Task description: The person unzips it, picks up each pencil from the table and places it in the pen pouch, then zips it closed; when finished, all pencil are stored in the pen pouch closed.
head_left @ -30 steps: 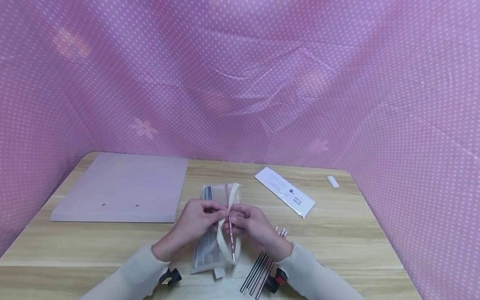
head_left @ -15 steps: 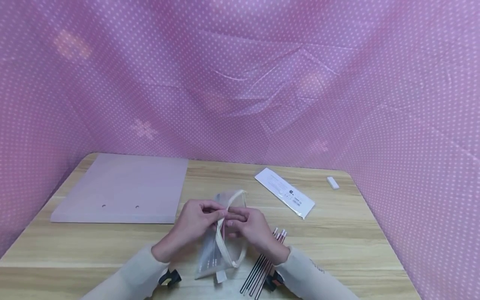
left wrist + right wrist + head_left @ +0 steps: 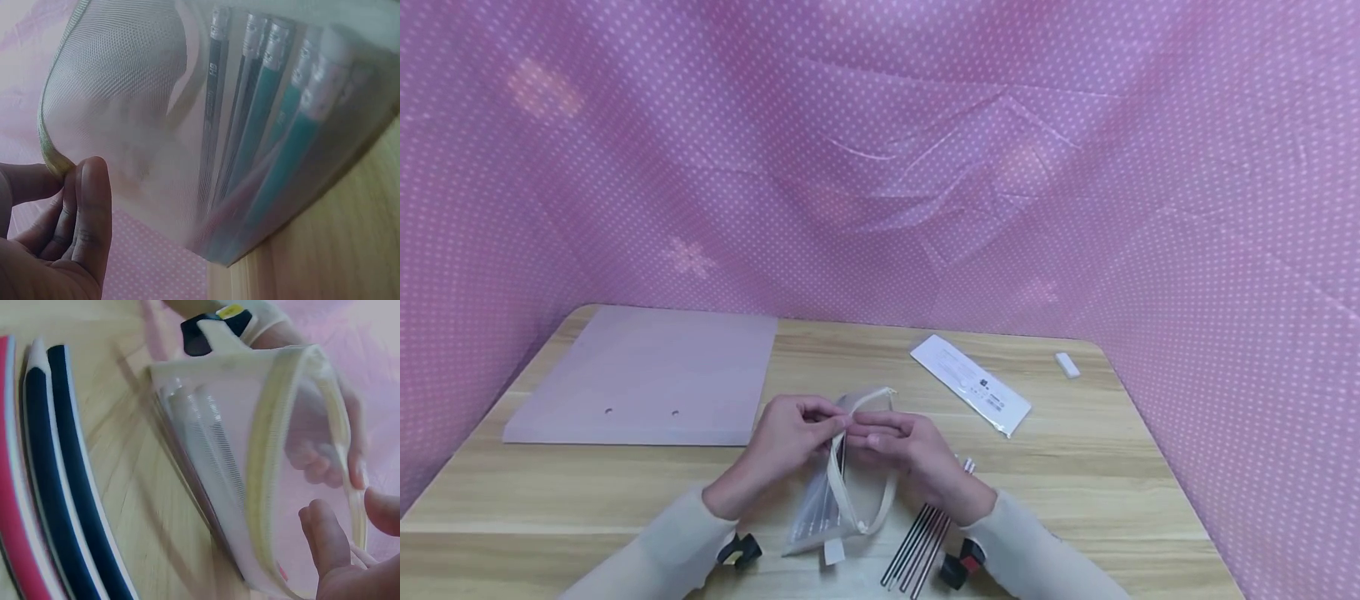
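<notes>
A translucent mesh pencil case [image 3: 816, 512] with a cream zip edge stands tilted on the table, its mouth gaping to the right. My left hand [image 3: 790, 433] pinches the zip edge between thumb and fingers, plain in the left wrist view. Inside the case lie several pencils [image 3: 265, 100], some dark and some teal, with metal ferrules. My right hand [image 3: 913, 450] is at the mouth; in the right wrist view its thumb and fingers [image 3: 325, 534] stand apart, with no pencil visible between them. Several loose pencils [image 3: 917, 542] lie under the right wrist.
A pale pink folder [image 3: 647, 375] with two holes lies at the left. Behind the right hand is a white printed packet [image 3: 970, 383]; a white eraser [image 3: 1066, 365] sits at the far right. A pink dotted curtain [image 3: 880, 167] surrounds the wooden table [image 3: 1075, 467].
The red pencil that my right hand held at the mouth has gone into the case, and the fingers have let it go. The case's mouth gapes wider; the left hand keeps its pinch.
</notes>
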`<action>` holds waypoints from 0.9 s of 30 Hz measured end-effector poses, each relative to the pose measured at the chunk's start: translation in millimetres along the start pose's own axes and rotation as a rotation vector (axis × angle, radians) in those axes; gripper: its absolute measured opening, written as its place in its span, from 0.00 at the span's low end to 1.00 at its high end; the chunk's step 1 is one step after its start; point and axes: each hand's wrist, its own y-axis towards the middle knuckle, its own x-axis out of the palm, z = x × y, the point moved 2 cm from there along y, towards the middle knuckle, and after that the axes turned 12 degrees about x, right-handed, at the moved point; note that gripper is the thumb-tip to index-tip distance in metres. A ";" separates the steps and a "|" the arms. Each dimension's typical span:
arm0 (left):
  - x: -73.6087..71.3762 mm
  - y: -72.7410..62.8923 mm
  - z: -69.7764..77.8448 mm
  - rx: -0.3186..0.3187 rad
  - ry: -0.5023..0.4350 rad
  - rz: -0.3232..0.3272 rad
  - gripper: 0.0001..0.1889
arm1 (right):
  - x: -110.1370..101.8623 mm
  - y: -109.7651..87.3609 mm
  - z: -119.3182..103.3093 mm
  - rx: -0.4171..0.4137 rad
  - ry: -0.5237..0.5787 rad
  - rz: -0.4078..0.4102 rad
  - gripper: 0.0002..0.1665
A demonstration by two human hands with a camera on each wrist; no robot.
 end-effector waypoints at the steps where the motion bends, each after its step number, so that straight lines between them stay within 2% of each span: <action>1: -0.3 0.0 0.3 0.004 0.007 0.000 0.05 | -1.3 -0.9 -0.6 0.002 0.012 -0.005 0.31; 8: -1.6 0.8 0.1 0.009 0.039 0.002 0.04 | -16.8 -11.2 -4.7 0.007 0.080 0.000 0.33; 13: -1.8 1.1 -0.9 0.009 0.039 0.008 0.04 | -34.5 -20.2 -8.0 -0.022 0.115 0.003 0.33; 16: -2.1 0.8 -0.6 0.010 0.045 0.014 0.03 | -47.0 -25.4 -8.3 -0.042 0.104 0.026 0.32; 18: -2.3 0.7 -0.3 0.009 0.046 0.014 0.03 | -55.7 -28.5 -7.9 -0.053 0.058 0.057 0.32; 21: -2.6 0.4 -0.1 0.005 0.042 0.015 0.03 | -68.9 -34.0 -7.3 -0.054 -0.150 0.101 0.29; 23: -2.6 0.3 0.0 0.005 0.037 0.015 0.03 | -78.0 -38.0 -7.0 -0.045 -0.373 0.087 0.26; 24: -2.6 0.3 -0.2 0.004 0.037 0.016 0.03 | -82.6 -39.9 -6.3 -0.045 -0.506 0.064 0.26; 27: -2.3 0.5 -1.3 0.004 0.033 0.017 0.03 | -90.3 -46.8 -4.0 -0.164 -0.924 -0.080 0.31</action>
